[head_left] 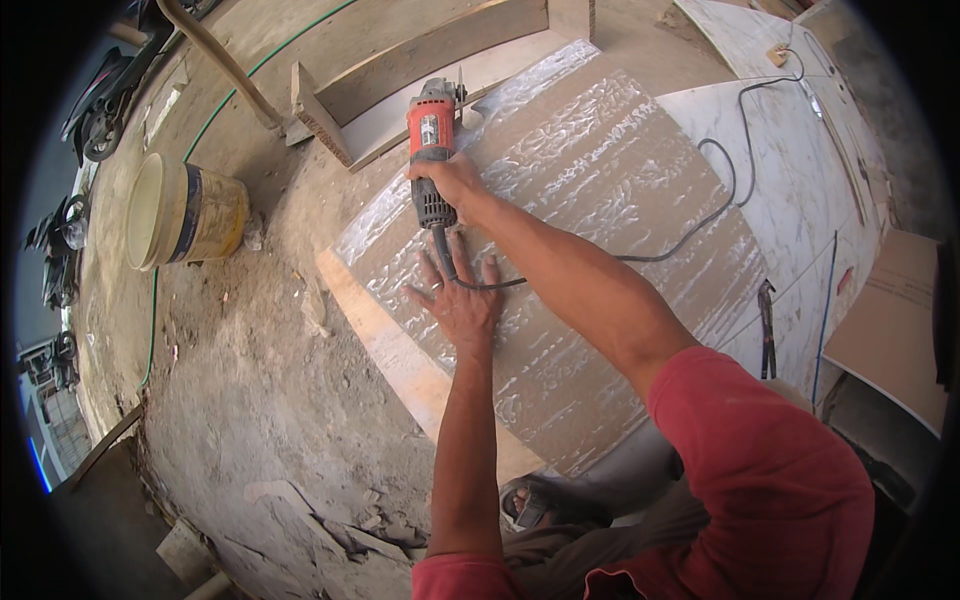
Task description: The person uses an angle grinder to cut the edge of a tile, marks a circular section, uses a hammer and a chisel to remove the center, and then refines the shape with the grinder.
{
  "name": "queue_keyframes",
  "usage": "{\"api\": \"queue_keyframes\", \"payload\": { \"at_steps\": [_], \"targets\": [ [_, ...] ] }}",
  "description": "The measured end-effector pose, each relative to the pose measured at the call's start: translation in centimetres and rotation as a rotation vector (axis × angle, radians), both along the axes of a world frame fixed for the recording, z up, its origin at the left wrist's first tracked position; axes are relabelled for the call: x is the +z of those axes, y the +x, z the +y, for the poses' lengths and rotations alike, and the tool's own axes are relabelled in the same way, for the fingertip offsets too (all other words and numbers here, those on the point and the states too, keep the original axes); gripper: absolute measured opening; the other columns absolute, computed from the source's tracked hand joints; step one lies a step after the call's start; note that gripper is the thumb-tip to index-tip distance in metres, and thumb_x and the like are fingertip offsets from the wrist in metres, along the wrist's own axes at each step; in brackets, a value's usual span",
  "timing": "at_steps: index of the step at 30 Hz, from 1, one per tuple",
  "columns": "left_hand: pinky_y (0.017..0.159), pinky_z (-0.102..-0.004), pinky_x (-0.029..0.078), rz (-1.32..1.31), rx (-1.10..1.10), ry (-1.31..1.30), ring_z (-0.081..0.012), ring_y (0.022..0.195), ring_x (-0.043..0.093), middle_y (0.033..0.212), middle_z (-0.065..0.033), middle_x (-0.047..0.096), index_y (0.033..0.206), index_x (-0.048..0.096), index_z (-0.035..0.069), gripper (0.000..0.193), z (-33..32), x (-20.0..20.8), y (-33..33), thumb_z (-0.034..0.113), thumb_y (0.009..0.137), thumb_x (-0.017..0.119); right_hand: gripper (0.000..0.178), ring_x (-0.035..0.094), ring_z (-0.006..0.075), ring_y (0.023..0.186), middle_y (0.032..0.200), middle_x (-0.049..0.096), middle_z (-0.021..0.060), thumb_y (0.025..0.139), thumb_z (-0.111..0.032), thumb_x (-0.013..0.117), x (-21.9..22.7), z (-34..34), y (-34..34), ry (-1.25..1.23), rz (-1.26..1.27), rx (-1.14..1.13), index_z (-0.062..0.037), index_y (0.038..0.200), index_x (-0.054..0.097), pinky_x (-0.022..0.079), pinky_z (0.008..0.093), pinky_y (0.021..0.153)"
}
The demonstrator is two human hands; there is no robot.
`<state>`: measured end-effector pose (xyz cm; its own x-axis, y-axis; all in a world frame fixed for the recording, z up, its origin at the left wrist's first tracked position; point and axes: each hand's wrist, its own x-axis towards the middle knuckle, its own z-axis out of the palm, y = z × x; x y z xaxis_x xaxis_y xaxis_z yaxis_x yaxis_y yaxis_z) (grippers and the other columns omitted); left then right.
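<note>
Angle grinder (431,140), red and black, is over the brown, white-streaked tile (590,185), a little before 12 o'clock of the view. Nearest, between 5 and 6 o'clock, is a foot in a dark sandal (533,503). Next, the left hand (465,312) rests flat on the tile, its grip spread wide and holding nothing. Just beyond, the right hand (455,187) has its grip closed around the grinder's black rear part. The black cord (744,170) goes toward 2 o'clock, over marble-patterned slabs (785,160). Farther, a wooden frame (430,52) is at 12 o'clock and a yellowish bucket (215,212) near 10 o'clock.
</note>
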<state>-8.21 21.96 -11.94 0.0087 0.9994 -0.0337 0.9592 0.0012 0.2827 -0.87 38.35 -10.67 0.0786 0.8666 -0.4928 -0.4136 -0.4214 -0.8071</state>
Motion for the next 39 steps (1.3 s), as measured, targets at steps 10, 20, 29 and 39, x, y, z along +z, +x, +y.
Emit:
{"api": "queue_keyframes", "payload": {
  "at_steps": [10, 20, 29, 39],
  "targets": [
    [0.114, -0.0722, 0.001, 0.011, -0.002, 0.007, -0.0382, 0.150, 0.022, 0.159, -0.0110, 0.035, 0.153, 0.037, 0.016, 0.066, -0.1, -0.1, 0.1, 0.051, 0.098, 0.043, 0.021, 0.058, 0.0156, 0.051, 0.069, 0.062, 0.0056, 0.071, -0.013, 0.077, 0.0, 0.3, 0.0, -0.003, -0.023, -0.002, 0.0002, 0.084, 0.066, 0.048, 0.0299, 0.047],
    [0.114, -0.0720, 0.001, -0.016, -0.003, -0.015, -0.0388, 0.150, 0.022, 0.159, -0.0121, 0.034, 0.154, 0.036, 0.015, 0.067, 0.0, 0.2, 0.1, 0.050, 0.097, 0.043, 0.021, 0.058, 0.0148, 0.052, 0.070, 0.062, 0.0056, 0.072, -0.013, 0.076, 0.7, -0.3, 0.0, -0.009, -0.039, 0.006, 0.0005, 0.085, 0.066, 0.048, 0.0296, 0.048],
    [0.114, -0.0714, 0.000, -0.013, 0.002, -0.008, -0.0387, 0.150, 0.021, 0.159, -0.0120, 0.034, 0.155, 0.034, 0.016, 0.067, 0.0, 0.1, 0.1, 0.049, 0.097, 0.042, 0.020, 0.058, 0.0159, 0.051, 0.070, 0.062, 0.0064, 0.073, -0.011, 0.076, 0.5, -0.5, 0.0, 0.004, -0.021, 0.000, 0.0007, 0.085, 0.065, 0.049, 0.0301, 0.046],
    [0.114, -0.0720, 0.003, 0.021, 0.010, -0.001, -0.0354, 0.149, 0.024, 0.163, -0.0082, 0.027, 0.155, 0.034, 0.019, 0.067, -0.1, 0.0, 0.0, 0.049, 0.097, 0.044, 0.021, 0.058, 0.0157, 0.051, 0.070, 0.062, 0.0062, 0.072, -0.012, 0.076, 0.8, -0.7, -0.2, 0.004, 0.001, -0.012, 0.0009, 0.084, 0.065, 0.048, 0.0303, 0.046]
  ]
}}
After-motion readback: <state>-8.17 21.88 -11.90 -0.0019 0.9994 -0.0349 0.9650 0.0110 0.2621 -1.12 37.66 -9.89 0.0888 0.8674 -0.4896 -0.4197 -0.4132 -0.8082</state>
